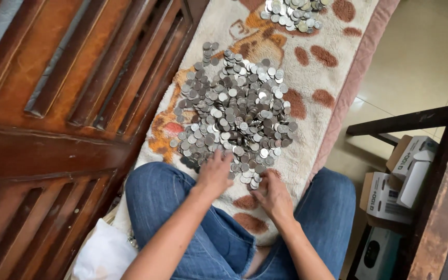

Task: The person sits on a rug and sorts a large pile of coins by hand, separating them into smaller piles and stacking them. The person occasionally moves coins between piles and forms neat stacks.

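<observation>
A big heap of silver coins lies on a cream blanket with brown spots in front of me. My left hand rests palm down on the near edge of the heap, fingers spread over the coins. My right hand sits at the near right edge, fingers curled around a few coins; what it grips is partly hidden. A second, smaller pile of coins lies at the far end of the blanket. My knees in blue jeans frame both hands.
A carved wooden bench back runs along the left. A white cloth lies by my left knee. To the right stand a dark wooden table frame and several cardboard boxes on the tiled floor.
</observation>
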